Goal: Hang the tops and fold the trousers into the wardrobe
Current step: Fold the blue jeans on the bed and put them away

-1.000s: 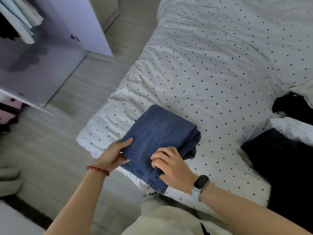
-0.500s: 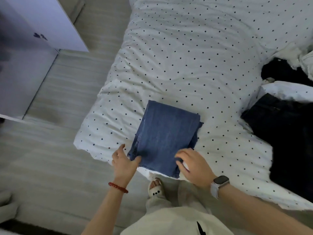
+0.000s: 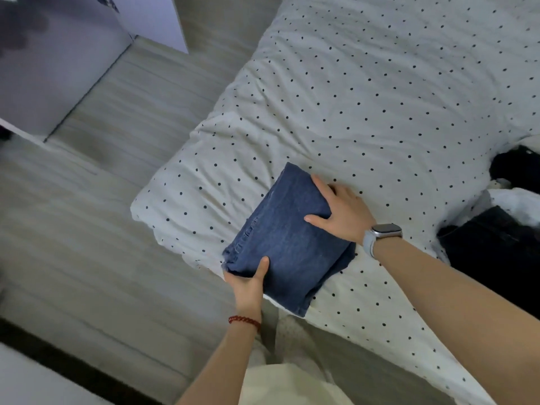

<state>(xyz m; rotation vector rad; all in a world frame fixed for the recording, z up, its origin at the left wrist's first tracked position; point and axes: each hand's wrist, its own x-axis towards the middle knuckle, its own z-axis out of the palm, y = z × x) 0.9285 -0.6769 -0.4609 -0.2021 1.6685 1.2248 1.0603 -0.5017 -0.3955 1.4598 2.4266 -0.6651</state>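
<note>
Left hand at near corner of folded blue jeans, thumb on top of the denim, fingers hidden beneath the fold: gripping the bundle from below. Red bead bracelet on the left wrist. Right hand on the far right edge of the jeans, thumb spread across the top layer, one finger over the upper corner, remaining fingers out of sight behind the fold; clasped round that edge. Grey smartwatch on the right wrist. Jeans folded into a compact rectangle, lying at the near corner of the polka-dot duvet, lower end projecting past the duvet's edge. Dark garments and a white garment heaped at the right edge of the bed, well apart from the jeans. Open wardrobe door at upper left, above grey plank floor. Pale trousers of the wearer at bottom centre.
</note>
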